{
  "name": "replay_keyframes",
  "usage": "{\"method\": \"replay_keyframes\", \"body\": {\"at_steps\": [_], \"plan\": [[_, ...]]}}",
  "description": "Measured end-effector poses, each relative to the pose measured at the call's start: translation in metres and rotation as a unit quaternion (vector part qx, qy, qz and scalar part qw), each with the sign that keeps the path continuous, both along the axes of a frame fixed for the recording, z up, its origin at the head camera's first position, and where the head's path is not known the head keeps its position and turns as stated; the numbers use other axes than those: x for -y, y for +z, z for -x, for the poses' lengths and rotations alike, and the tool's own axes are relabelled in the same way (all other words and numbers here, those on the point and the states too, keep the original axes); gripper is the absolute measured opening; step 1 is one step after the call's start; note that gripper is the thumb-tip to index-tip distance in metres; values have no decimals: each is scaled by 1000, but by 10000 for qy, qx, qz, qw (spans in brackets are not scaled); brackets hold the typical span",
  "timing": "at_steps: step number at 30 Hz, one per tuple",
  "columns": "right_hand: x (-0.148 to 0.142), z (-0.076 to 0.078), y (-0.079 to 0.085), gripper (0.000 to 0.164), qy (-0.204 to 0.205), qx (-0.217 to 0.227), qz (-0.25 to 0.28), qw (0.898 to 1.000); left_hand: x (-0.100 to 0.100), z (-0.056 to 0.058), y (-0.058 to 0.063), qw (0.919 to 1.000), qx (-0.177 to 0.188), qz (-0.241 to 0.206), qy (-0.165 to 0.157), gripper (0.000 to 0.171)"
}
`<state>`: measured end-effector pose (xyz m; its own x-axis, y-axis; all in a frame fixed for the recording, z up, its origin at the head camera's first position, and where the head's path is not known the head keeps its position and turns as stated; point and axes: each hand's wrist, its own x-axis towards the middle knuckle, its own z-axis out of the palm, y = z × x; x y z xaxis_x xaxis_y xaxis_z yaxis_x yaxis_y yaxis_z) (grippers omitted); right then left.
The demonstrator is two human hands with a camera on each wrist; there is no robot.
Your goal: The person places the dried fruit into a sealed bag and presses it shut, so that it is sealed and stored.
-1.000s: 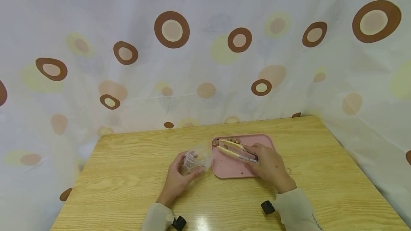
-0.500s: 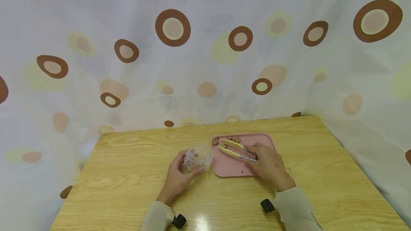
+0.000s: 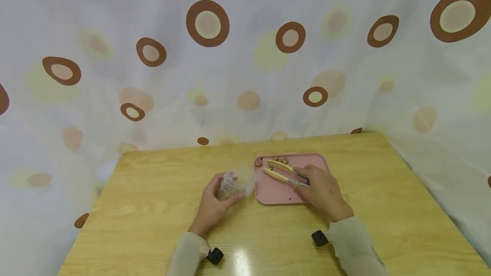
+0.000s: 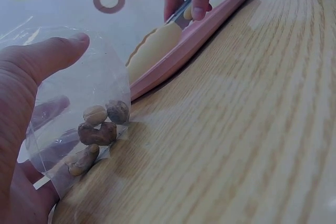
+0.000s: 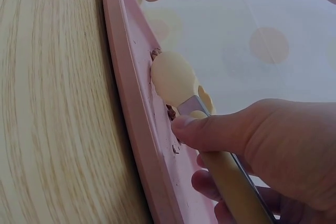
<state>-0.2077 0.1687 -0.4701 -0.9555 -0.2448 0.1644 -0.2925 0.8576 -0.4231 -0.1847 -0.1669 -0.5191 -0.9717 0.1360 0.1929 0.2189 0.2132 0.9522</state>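
Note:
My left hand holds a clear plastic bag on the table, thumb on the near side and fingers around the far side. Through its film, the left wrist view shows several brown, curved nuts that look like cashews, at the bottom. In my right hand is a pair of tongs with cream-coloured heads, gripped by the handles over a pink tray. The heads stand apart, pointing left near some nuts by the tray's far edge. Another nut lies in the far left corner.
Dark crumbs are scattered on the tray. Under everything is a wood-grain table, its far edge against a white curtain with brown and yellow spots. Each wrist bears a small black device.
The head view has tilted up slightly, so the whole scene sits a little differently. Within the tray, the tongs' tips have shifted slightly to the right. The left hand keeps holding the bag.

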Motion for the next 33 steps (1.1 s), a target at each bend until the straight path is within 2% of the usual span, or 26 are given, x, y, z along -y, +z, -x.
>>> {"method": "replay_keyframes", "body": {"at_steps": [5, 13, 24, 33], "plan": [[-1, 8, 6, 57, 42, -93, -59, 9999, 1, 8, 6, 10000, -98, -16, 10, 62], [-2, 10, 10, 56, -4, -109, -48, 9999, 1, 13, 8, 9999, -124, 32, -33, 63], [-5, 5, 9, 57, -22, -21, -84, 10000, 1, 9, 5, 9999, -46, -99, -106, 63], [-5, 0, 8, 53, 23, 21, 194, 9998, 1, 3, 1, 10000, 37, -54, -62, 65]]}}
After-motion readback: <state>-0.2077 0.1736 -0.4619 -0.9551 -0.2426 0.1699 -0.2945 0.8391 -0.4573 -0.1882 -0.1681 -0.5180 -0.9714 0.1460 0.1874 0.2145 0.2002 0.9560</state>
